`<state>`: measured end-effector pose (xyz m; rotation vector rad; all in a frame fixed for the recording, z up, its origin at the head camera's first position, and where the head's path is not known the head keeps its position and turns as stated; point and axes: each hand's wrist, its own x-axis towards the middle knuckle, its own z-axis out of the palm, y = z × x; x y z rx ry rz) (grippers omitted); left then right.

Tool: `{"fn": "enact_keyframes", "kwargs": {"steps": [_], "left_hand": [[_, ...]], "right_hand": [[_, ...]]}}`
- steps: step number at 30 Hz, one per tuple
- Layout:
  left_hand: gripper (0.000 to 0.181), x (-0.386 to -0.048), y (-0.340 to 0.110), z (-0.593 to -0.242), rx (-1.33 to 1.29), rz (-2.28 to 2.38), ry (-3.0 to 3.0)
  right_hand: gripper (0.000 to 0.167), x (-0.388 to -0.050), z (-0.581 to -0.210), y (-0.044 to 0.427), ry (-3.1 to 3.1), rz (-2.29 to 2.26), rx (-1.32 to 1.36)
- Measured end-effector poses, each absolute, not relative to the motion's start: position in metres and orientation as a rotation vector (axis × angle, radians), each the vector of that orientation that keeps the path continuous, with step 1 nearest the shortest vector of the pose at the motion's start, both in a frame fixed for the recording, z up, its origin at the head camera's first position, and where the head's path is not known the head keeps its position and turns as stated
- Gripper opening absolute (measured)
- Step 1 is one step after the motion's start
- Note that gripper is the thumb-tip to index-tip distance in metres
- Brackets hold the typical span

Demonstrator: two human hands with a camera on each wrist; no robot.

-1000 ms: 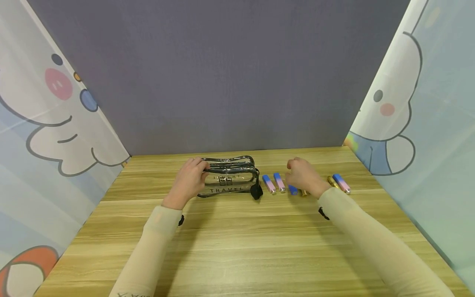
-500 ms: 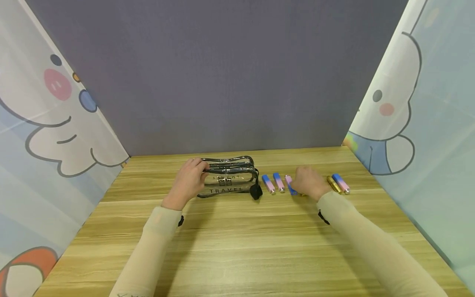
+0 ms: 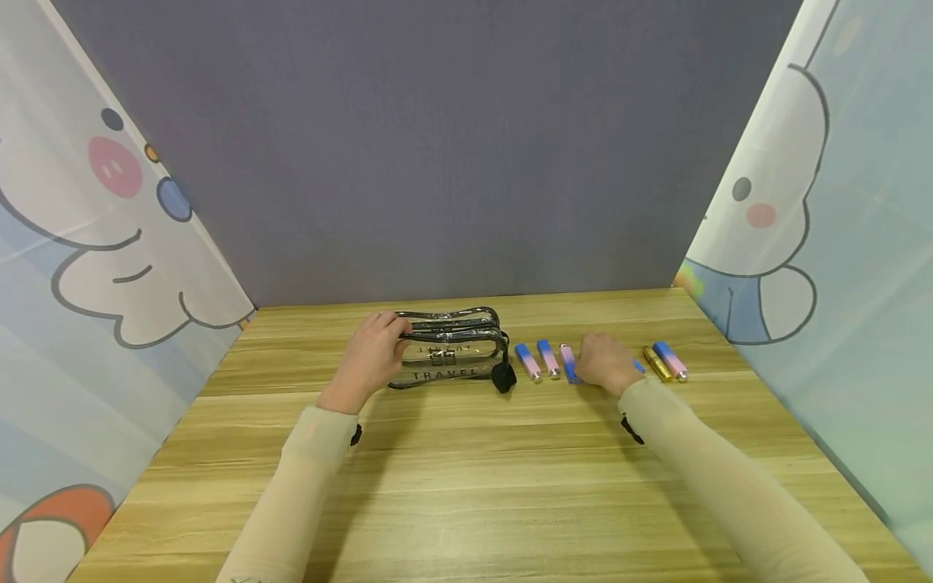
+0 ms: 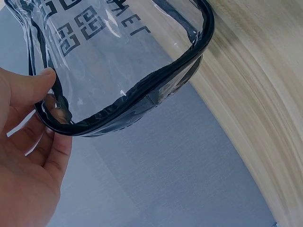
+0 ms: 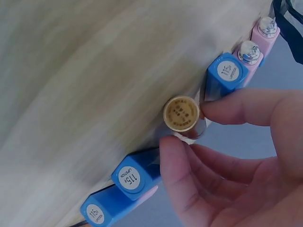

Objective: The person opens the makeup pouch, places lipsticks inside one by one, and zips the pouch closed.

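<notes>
My left hand [image 3: 372, 356] pinches the upper left corner of a clear toiletry pouch [image 3: 452, 373] with black trim and the word TRAVEL. In the left wrist view, thumb and fingers grip the dark edge of the pouch [image 4: 113, 111]. My right hand [image 3: 607, 361] is low over the row of lipsticks. The right wrist view shows its thumb and index finger on either side of a gold lipstick tube [image 5: 181, 113], whose round end faces the camera. Blue-capped lipsticks [image 5: 227, 71] lie close beside these fingers. From the head view, the held tube is hidden under the hand.
Two blue-and-pink lipsticks [image 3: 538, 360] lie between pouch and right hand, with another lipstick [image 3: 568, 361] against the hand. To the right are a gold tube [image 3: 658, 363] and one more blue-and-pink lipstick [image 3: 670, 360]. A grey panel [image 3: 466, 162] stands behind the wooden table [image 3: 466, 486].
My right hand has shifted slightly right and lowered to the tubes, uncovering the third blue-and-pink lipstick. A blue end now shows to its right. The left hand and pouch stay put.
</notes>
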<state>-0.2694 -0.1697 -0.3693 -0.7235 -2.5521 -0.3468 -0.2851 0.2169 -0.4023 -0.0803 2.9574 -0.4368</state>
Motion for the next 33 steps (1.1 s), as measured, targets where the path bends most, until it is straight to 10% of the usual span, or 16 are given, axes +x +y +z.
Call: {"fn": "enact_keyframes", "kwargs": {"steps": [11,33], "left_hand": [[0.013,-0.271,-0.171,-0.372,-0.726,-0.349,-2.545],[0.013,-0.271,-0.171,-0.373,-0.734,-0.348,-2.531]], "right_hand": [[0.009,-0.283,-0.409,0.224,3.066,-0.426,-0.261],[0.018,-0.283,-0.381,0.221,3.225,-0.268,-0.770]]}}
